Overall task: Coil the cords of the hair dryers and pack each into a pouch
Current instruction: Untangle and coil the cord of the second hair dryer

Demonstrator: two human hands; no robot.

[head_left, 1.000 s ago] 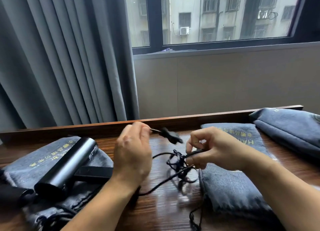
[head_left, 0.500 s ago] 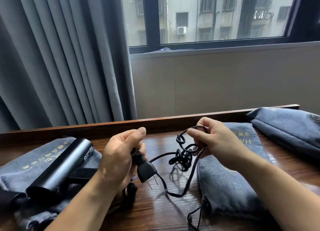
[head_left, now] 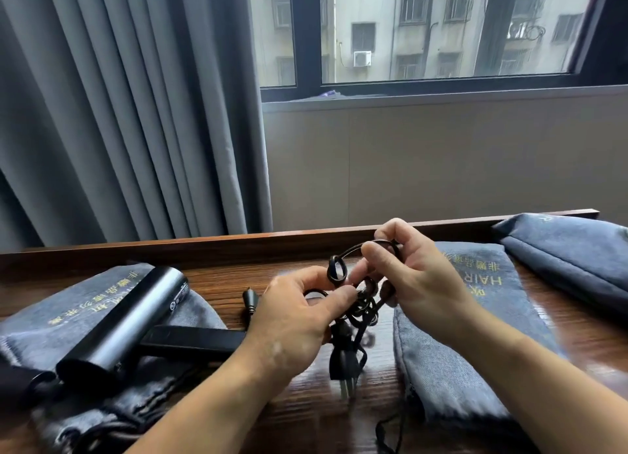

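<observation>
Both hands meet above the middle of the wooden surface (head_left: 217, 283), close together on one tangled black cord (head_left: 360, 305). The left hand (head_left: 295, 321) pinches the bundle between thumb and fingertips; the right hand (head_left: 418, 283) curls its fingers round an upper loop. The plug (head_left: 343, 363) hangs below the bundle, prongs down, just above the wood. The hair dryer (head_left: 119, 324) lies to the left on a grey pouch (head_left: 51, 321), its handle pointing toward the left wrist. A second pouch (head_left: 475, 334) lies beneath the right forearm, a third pouch (head_left: 571, 249) beyond it. A grey curtain (head_left: 119, 113) and a window (head_left: 441, 28) stand behind.
</observation>
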